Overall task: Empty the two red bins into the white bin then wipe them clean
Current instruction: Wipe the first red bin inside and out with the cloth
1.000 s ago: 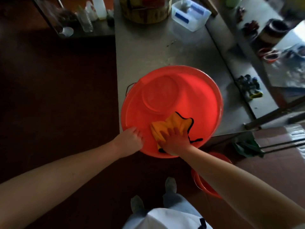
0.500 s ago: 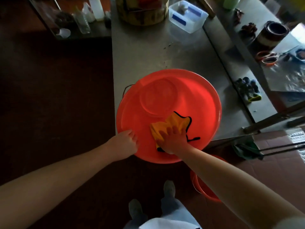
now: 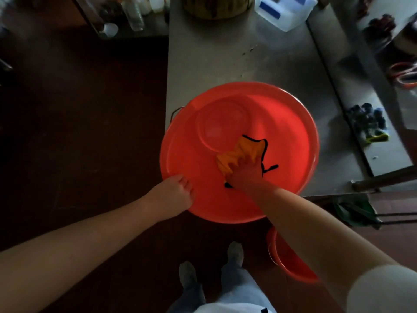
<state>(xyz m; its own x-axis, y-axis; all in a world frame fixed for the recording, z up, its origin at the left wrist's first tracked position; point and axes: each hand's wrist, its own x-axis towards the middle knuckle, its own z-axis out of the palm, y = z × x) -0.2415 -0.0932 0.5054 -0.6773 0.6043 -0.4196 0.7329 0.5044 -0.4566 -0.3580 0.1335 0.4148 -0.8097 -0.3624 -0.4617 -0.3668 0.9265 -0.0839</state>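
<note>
Inside red bin (image 3: 290, 132), orange cloth (image 3: 247, 149) under right hand (image 3: 247, 173)

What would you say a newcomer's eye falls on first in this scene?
The big red bin glows at the near end of the metal table, overhanging its edge. Inside it the right hand presses an orange cloth, while the left hand grips its near rim.

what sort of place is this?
Probably a commercial kitchen or prep room: steel table, bottles off to one side, big red bin with a cloth in it.
</note>
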